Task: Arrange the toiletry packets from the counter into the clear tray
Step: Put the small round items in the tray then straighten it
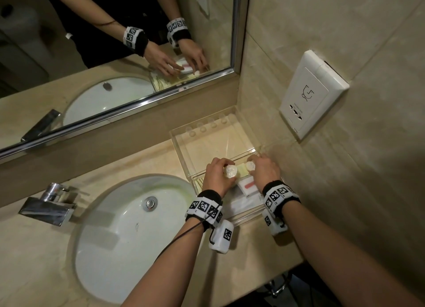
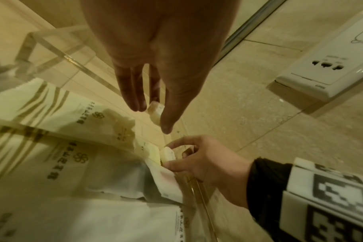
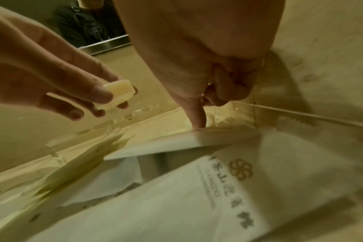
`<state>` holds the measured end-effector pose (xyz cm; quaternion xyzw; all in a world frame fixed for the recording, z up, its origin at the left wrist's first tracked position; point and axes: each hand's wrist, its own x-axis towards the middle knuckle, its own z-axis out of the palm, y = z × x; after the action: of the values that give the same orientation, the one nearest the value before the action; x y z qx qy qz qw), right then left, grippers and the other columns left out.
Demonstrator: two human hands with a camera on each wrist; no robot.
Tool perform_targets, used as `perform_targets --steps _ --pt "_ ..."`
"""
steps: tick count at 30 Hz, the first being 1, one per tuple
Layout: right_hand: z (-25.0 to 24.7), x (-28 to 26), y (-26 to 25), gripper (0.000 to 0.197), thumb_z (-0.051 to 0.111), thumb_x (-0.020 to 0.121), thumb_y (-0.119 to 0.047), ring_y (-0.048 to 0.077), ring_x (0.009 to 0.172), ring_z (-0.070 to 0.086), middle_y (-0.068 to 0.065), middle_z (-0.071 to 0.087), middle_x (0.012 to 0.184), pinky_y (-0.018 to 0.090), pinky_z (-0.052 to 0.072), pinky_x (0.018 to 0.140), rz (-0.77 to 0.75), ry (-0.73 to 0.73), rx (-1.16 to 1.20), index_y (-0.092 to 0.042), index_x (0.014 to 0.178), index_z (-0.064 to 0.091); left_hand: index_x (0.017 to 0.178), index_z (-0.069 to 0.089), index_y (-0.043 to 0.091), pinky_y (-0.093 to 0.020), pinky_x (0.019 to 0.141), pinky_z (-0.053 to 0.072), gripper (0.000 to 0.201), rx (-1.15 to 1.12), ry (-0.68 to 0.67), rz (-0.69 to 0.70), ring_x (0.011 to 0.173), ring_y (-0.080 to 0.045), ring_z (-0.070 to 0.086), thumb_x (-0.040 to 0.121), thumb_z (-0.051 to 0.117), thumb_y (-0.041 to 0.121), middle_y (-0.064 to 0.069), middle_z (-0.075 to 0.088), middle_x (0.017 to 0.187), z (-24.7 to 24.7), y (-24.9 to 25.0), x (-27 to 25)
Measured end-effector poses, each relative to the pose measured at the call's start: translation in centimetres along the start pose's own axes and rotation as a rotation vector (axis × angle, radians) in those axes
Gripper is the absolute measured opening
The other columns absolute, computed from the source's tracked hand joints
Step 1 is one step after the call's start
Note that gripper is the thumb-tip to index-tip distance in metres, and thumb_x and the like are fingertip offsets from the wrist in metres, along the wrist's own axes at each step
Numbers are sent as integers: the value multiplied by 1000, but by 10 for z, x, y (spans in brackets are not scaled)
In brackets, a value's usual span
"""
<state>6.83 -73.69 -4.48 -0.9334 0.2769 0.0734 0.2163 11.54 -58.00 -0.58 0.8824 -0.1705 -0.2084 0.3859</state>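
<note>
The clear tray (image 1: 184, 145) stands in the counter's corner against the wall. Its near half holds white and pale-green packets (image 1: 242, 203) and a white box with a pink stripe (image 1: 249, 187). My left hand (image 1: 222, 172) pinches a small round white container (image 1: 231, 171) just above the packets; in the left wrist view its fingers (image 2: 135, 91) point down around that container (image 2: 157, 108). My right hand (image 1: 258, 166) pinches a second round white container (image 1: 250, 166) by the tray's right wall, and the left wrist view shows this container (image 2: 168, 153) too. The printed packets (image 3: 197, 196) lie flat below.
A white sink basin (image 1: 128, 226) with a chrome tap (image 1: 49, 203) lies left of the tray. A wall socket (image 1: 312, 92) sits on the right wall, and a mirror (image 1: 115, 42) runs behind. The counter's front edge (image 1: 276, 265) is close below my right wrist.
</note>
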Motion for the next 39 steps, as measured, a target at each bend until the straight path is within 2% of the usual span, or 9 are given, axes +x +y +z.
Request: perform_targets --steps 3,8,15,18,20,24,28,33,39 --pt "1 0 3 45 67 81 7 24 85 66 5 59 118 37 62 60 -16 1 143 -30 106 63 101 65 23 -41 91 49 30 -6 5 9 102 -23 53 75 75 15 2 56 103 0 -1 0" --pt "-2 1 -2 55 79 80 -26 31 105 64 11 64 117 47 55 88 83 50 105 -9 125 53 102 64 22 -41 91 49 28 -17 2 5 101 -23 55 76 74 18 1 56 104 1 0 1" --pt "4 -3 1 36 73 83 -8 24 95 66 7 65 114 42 58 80 12 66 139 -16 115 58 103 64 17 -38 89 51 32 -46 28 -16 97 -22 57 74 77 19 -4 56 104 1 6 2" --pt "1 -7 6 39 73 84 -13 19 84 67 2 66 102 40 60 72 8 102 218 -25 115 52 102 63 16 -31 85 50 35 -48 36 -26 91 -19 56 71 80 17 -1 55 100 2 11 4" --pt "-5 -10 4 21 67 90 -24 15 75 62 -2 62 88 38 59 68 -43 142 331 -23 108 57 101 63 16 -26 83 47 37 -62 38 -39 89 -16 54 69 82 16 0 55 100 2 16 7" --pt "-21 -18 -5 19 68 88 -38 14 81 70 0 68 99 38 62 61 5 -75 768 -23 100 67 100 61 16 -27 76 49 41 -97 11 -31 81 -15 54 66 83 10 0 60 100 5 22 11" --pt "-25 -14 -1 22 74 85 -21 25 84 73 8 70 99 50 62 64 116 -201 931 -12 103 67 98 57 16 -33 69 53 40 -127 -10 -10 72 -18 55 67 81 7 -1 62 99 9 27 14" --pt "-11 -6 5 16 74 85 -18 12 79 69 1 71 92 34 60 78 191 -51 738 -14 98 67 101 56 17 -38 83 54 31 -2 -34 5 88 -21 58 77 70 4 -2 57 105 14 22 15" --pt "-2 -8 -2 17 70 87 -12 13 79 66 4 65 97 17 53 57 152 55 537 -10 103 63 108 67 20 -31 90 40 21 365 -47 147 102 -22 49 87 63 16 2 61 118 15 11 10"
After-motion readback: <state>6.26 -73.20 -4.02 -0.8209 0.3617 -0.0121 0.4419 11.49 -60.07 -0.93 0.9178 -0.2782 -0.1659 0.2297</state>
